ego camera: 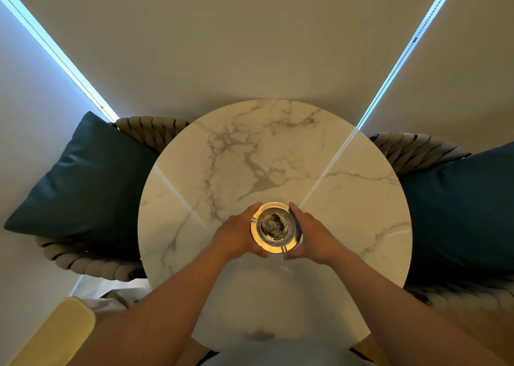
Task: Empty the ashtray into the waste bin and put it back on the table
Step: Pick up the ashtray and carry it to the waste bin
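A round golden ashtray point(274, 228) with grey ash and dark bits in its bowl sits near the middle of a round white marble table point(278, 157). My left hand point(239, 235) cups its left rim, fingers curled around the far and near edges. My right hand point(311, 235) cups the right rim the same way. Both hands grip the ashtray from the sides. I cannot tell whether it rests on the tabletop or is raised a little. No waste bin is clearly visible.
Two woven rope chairs flank the table, each with a dark teal cushion, one at the left point(83, 176) and one at the right point(459, 207). A pale yellow object point(61, 329) lies at the lower left beside white bags or paper point(111, 296).
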